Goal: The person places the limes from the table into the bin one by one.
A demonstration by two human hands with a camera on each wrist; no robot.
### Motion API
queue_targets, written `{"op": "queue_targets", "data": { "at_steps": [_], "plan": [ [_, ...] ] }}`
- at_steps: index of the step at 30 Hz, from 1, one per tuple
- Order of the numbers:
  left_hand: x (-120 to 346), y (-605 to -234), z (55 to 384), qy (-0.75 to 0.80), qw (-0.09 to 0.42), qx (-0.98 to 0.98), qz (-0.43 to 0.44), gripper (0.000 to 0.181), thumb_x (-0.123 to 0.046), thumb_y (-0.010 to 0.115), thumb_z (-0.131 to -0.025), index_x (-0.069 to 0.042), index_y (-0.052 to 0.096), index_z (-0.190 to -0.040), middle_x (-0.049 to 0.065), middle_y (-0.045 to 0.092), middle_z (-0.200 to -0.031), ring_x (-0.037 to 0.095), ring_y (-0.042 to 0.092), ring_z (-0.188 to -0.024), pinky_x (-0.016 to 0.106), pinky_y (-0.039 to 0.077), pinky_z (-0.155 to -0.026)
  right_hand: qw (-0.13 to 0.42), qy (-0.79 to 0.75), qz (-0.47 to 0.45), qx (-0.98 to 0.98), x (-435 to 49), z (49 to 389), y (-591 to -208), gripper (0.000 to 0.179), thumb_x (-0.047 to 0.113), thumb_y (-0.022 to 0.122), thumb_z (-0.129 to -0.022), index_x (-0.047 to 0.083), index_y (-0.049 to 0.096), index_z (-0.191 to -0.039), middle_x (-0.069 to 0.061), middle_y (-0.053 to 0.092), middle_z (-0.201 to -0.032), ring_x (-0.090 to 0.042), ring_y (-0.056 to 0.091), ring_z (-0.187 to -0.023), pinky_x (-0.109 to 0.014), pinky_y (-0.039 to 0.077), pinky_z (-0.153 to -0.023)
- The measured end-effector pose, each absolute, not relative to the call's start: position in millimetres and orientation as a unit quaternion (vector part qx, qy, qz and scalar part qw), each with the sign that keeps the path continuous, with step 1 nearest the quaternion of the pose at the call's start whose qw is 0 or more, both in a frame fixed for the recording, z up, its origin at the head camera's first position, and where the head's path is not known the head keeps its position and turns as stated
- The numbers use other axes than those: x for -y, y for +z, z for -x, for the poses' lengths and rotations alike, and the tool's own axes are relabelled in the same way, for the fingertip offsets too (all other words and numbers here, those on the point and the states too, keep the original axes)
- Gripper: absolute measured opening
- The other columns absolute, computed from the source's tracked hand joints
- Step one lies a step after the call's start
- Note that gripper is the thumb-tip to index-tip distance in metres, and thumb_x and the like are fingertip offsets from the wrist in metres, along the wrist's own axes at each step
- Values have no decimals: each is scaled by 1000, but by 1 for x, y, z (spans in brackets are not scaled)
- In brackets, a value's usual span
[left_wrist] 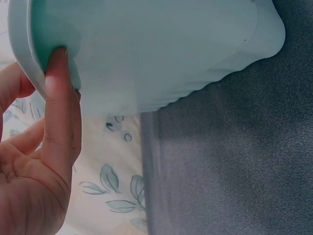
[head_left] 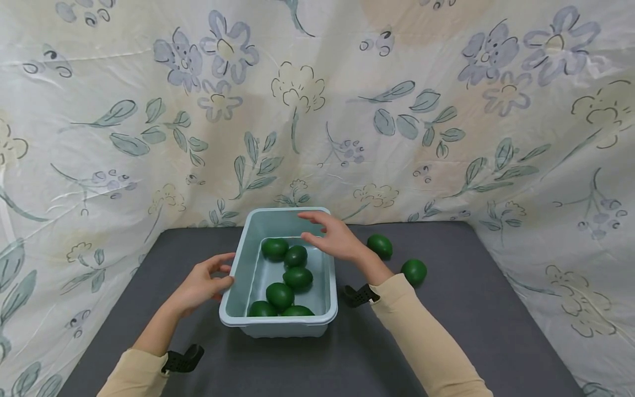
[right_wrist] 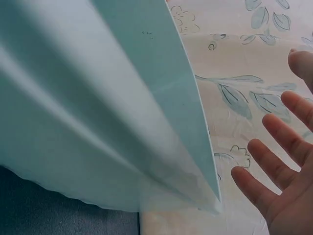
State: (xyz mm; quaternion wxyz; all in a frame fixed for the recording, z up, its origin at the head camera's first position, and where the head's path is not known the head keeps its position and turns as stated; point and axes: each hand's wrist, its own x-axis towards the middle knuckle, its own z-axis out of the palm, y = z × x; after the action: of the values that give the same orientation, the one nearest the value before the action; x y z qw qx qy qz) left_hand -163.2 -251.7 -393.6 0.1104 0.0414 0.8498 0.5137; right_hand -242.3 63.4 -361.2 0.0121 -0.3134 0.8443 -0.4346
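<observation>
A pale blue-green plastic bin [head_left: 278, 329] stands on the table with several smooth, dark green avocado-like fruits [head_left: 297, 279] lying inside it. At its left side my left hand [head_left: 200, 284] grips the rim, and in the left wrist view the fingers [left_wrist: 58, 112] reach under the lip against the outer wall. My right hand [head_left: 332, 237] is over the far right corner of the bin, fingers spread and holding nothing. The right wrist view shows the same loose, extended fingers [right_wrist: 274, 164] beside the bin's edge [right_wrist: 195, 105].
Two more green fruits lie on the dark grey table [head_left: 446, 331] to the right of the bin, one farther back [head_left: 380, 246] and one nearer [head_left: 414, 272]. A floral curtain [head_left: 317, 138] hangs behind the table and along both sides.
</observation>
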Motion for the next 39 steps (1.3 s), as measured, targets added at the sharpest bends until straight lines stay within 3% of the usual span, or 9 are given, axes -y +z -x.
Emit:
{"op": "queue_targets", "data": {
  "at_steps": [21, 28, 39],
  "plan": [
    [251, -394, 163, 516, 111, -849, -38, 59, -10, 59, -87, -10, 34, -140, 22, 47, -119, 24, 62, -84, 39, 56, -62, -89, -427, 291, -852, -118, 237, -382, 49, 24, 63, -88, 17, 47, -134, -2, 48, -133, -24, 49, -118, -43, 46, -91],
    [251, -394, 162, 517, 112, -848, -37, 59, -10, 59, -86, -9, 34, -140, 22, 47, -118, 24, 62, -84, 39, 56, -62, -97, -412, 247, -871, -144, 235, -389, 51, 34, 61, -88, 21, 45, -135, -3, 46, -134, -24, 47, -119, -44, 45, -91],
    [250, -394, 162, 516, 108, -849, -37, 60, -10, 59, -86, -9, 34, -140, 23, 47, -119, 24, 63, -85, 39, 56, -62, -98, -413, 195, -884, -185, 235, -404, 53, 34, 60, -88, 21, 43, -137, -6, 44, -136, -29, 44, -121, -47, 44, -92]
  ]
}}
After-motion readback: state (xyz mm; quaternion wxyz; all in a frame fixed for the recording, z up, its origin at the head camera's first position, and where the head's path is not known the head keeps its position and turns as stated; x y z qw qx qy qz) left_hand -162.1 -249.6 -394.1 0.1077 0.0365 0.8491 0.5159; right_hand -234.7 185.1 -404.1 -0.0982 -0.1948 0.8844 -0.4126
